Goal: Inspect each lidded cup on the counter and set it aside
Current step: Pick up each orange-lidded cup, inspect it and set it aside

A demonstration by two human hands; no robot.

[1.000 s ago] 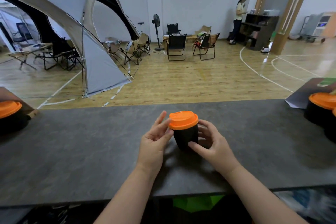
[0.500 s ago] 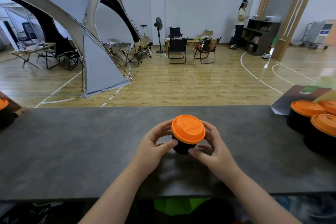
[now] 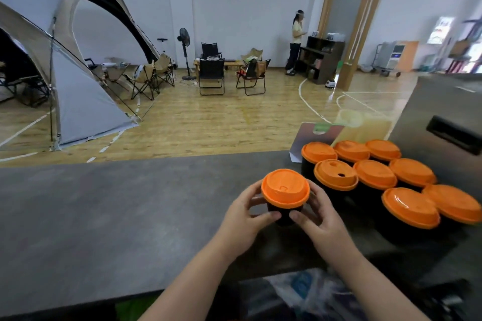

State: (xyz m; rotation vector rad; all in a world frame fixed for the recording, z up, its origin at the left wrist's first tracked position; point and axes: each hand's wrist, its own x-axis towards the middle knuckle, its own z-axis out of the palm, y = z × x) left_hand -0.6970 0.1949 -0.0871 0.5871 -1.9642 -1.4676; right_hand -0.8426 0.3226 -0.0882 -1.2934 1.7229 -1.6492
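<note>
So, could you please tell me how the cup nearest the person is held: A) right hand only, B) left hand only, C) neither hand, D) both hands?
D: the left hand and the right hand both curl their fingers round the cup, one on each side, under its orange lid.

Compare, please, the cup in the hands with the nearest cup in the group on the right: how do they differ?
The held cup is gripped by the left hand and right hand; the nearest grouped cup stands untouched. The held cup's lid shows no open hole; the nearest grouped cup's lid has a dark open hole. Both have orange lids and black bodies.
</note>
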